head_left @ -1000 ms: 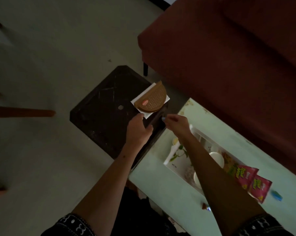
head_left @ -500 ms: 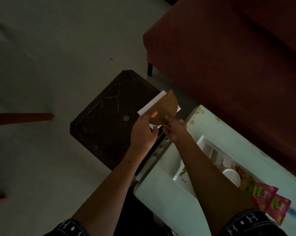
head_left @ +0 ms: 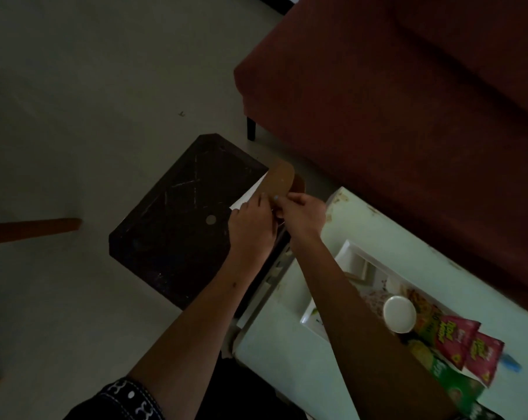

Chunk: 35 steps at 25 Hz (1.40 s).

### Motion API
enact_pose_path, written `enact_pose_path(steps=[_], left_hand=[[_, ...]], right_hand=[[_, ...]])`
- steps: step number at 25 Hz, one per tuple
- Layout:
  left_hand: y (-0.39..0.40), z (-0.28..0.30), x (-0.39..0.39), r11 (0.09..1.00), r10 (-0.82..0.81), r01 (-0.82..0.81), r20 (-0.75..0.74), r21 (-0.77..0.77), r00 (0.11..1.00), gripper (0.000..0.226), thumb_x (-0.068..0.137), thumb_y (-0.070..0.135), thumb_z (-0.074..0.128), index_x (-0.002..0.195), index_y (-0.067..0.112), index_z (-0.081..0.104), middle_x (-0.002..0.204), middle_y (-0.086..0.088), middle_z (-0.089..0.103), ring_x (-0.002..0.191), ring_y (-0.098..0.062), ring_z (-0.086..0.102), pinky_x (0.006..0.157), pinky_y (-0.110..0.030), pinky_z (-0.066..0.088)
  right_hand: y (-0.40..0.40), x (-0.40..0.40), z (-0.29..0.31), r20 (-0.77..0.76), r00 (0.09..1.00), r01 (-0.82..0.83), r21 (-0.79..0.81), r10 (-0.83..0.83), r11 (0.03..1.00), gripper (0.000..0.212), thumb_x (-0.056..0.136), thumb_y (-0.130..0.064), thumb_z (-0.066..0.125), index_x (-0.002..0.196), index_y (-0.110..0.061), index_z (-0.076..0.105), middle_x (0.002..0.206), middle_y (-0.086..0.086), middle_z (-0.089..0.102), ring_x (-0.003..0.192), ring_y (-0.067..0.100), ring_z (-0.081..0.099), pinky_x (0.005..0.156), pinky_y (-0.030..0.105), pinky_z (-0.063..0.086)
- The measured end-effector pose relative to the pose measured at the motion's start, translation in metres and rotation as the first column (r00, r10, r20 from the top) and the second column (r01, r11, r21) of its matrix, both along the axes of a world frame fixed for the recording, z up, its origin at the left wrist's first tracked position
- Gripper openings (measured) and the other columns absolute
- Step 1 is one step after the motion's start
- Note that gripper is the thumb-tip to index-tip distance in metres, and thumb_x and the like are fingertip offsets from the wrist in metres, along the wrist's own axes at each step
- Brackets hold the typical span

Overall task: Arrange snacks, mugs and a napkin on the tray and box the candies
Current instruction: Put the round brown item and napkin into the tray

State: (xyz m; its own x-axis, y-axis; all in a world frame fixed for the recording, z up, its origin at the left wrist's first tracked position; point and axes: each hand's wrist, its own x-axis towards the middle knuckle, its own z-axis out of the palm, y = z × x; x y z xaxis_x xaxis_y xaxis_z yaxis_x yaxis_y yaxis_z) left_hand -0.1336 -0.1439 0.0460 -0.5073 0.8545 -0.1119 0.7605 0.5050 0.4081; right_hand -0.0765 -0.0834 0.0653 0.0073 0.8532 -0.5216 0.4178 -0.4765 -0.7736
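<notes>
Both my hands are over the dark stool (head_left: 177,225), working on the brown semicircular box (head_left: 282,180). My left hand (head_left: 252,225) has its fingers curled round the box's near end from below, and my right hand (head_left: 300,215) pinches the lid at its edge; the lid stands tilted up, so I judge I am opening the box, though I cannot see inside it. A white napkin (head_left: 250,194) lies under the box on the stool, mostly hidden by my left hand. On the pale green surface (head_left: 290,368) to my right sits the white tray (head_left: 352,253), already holding a white mug (head_left: 399,313) and several snack packets (head_left: 456,338), green and pink ones, some of them hanging over its far corner. So the snacks and at least one mug look placed; a second mug may be hidden behind my forearm, I cannot tell. What seems left is the napkin, which is not yet on the tray, and boxing the candies. A small blue piece (head_left: 511,365) on the surface beyond the packets could be one candy, but it is too small to be sure.
</notes>
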Motion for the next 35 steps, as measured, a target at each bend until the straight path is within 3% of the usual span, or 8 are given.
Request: enact_pose_path(steps=[5, 8, 12, 16, 18, 24, 29, 35], left_hand=[[0.002, 0.011, 0.021, 0.999, 0.014, -0.012, 0.063, -0.04, 0.998, 0.022, 0.096, 0.022, 0.041, 0.106, 0.009, 0.055, 0.098, -0.009, 0.065, 0.086, -0.026, 0.064, 0.076, -0.036, 0.053], [-0.003, 0.009, 0.042, 0.999, 0.006, -0.013, 0.178, 0.037, 0.984, 0.024, 0.096, 0.025, 0.044, 0.104, 0.007, 0.058, 0.092, -0.01, 0.067, 0.081, -0.024, 0.066, 0.077, -0.039, 0.055], [-0.016, -0.001, 0.084, 0.987, 0.0, -0.06, 0.38, 0.146, 0.925, 0.022, 0.094, 0.023, 0.048, 0.094, 0.008, 0.064, 0.083, -0.01, 0.071, 0.076, -0.022, 0.068, 0.072, -0.033, 0.056], [-0.03, -0.016, 0.134, 0.991, -0.086, 0.011, 0.581, 0.131, 0.81, 0.025, 0.091, 0.032, 0.049, 0.088, 0.014, 0.066, 0.077, -0.006, 0.073, 0.064, -0.008, 0.066, 0.065, -0.019, 0.055], [-0.033, -0.027, 0.153, 0.994, -0.102, 0.061, 0.63, 0.086, 0.77, 0.025, 0.09, 0.031, 0.051, 0.088, 0.011, 0.067, 0.079, -0.009, 0.073, 0.069, -0.015, 0.068, 0.068, -0.026, 0.056], [-0.043, -0.063, 0.187, 0.972, -0.13, 0.221, 0.606, -0.077, 0.785, 0.02, 0.087, 0.021, 0.058, 0.096, 0.006, 0.067, 0.094, -0.013, 0.072, 0.088, -0.025, 0.067, 0.074, -0.021, 0.045], [-0.048, -0.087, 0.201, 0.962, -0.101, 0.229, 0.592, -0.145, 0.799, 0.019, 0.089, 0.021, 0.057, 0.1, 0.009, 0.067, 0.097, -0.01, 0.073, 0.092, -0.022, 0.067, 0.076, -0.017, 0.041], [-0.044, -0.103, 0.203, 0.966, -0.112, 0.217, 0.526, -0.142, 0.843, 0.019, 0.09, 0.018, 0.055, 0.101, 0.008, 0.067, 0.097, -0.012, 0.073, 0.093, -0.024, 0.067, 0.076, -0.014, 0.038]], right_hand=[[-0.012, 0.028, 0.013, 0.174, 0.983, -0.104, 0.268, 0.058, 0.958, 0.018, 0.083, -0.027, 0.067, 0.099, -0.022, 0.072, 0.092, -0.008, 0.072, 0.068, -0.006, 0.056, 0.053, -0.001, 0.036], [-0.023, 0.059, 0.014, 0.221, 0.972, 0.001, 0.349, -0.083, 0.937, 0.039, 0.079, -0.032, 0.07, 0.114, -0.02, 0.059, 0.106, -0.003, 0.066, 0.084, 0.011, 0.062, 0.069, 0.018, 0.046], [-0.039, 0.108, 0.004, 0.243, 0.966, 0.046, 0.191, -0.092, 0.981, 0.039, 0.08, -0.037, 0.067, 0.114, -0.019, 0.062, 0.107, 0.0, 0.069, 0.094, 0.016, 0.066, 0.079, 0.026, 0.05], [-0.056, 0.161, -0.008, 0.345, 0.936, 0.013, 0.175, -0.073, 0.985, 0.027, 0.085, -0.027, 0.061, 0.11, -0.018, 0.067, 0.101, -0.001, 0.074, 0.08, 0.003, 0.062, 0.06, 0.0, 0.036], [-0.066, 0.184, -0.017, 0.391, 0.917, 0.021, 0.157, -0.082, 0.987, 0.027, 0.087, -0.022, 0.059, 0.112, -0.015, 0.066, 0.104, 0.002, 0.074, 0.088, 0.011, 0.066, 0.067, 0.008, 0.038], [-0.086, 0.226, -0.055, 0.456, 0.888, 0.062, 0.008, -0.058, 0.998, 0.021, 0.089, -0.012, 0.054, 0.106, -0.007, 0.065, 0.101, 0.012, 0.072, 0.095, 0.029, 0.066, 0.067, 0.022, 0.037], [-0.085, 0.238, -0.084, 0.463, 0.876, -0.099, -0.108, 0.138, 0.989, 0.019, 0.087, -0.004, 0.052, 0.104, 0.0, 0.059, 0.098, 0.021, 0.069, 0.091, 0.036, 0.065, 0.074, 0.039, 0.051], [-0.076, 0.233, -0.1, 0.484, 0.829, -0.204, -0.202, 0.279, 0.958, 0.027, 0.081, -0.004, 0.065, 0.107, 0.001, 0.056, 0.102, 0.019, 0.068, 0.094, 0.034, 0.066, 0.069, 0.034, 0.048]])
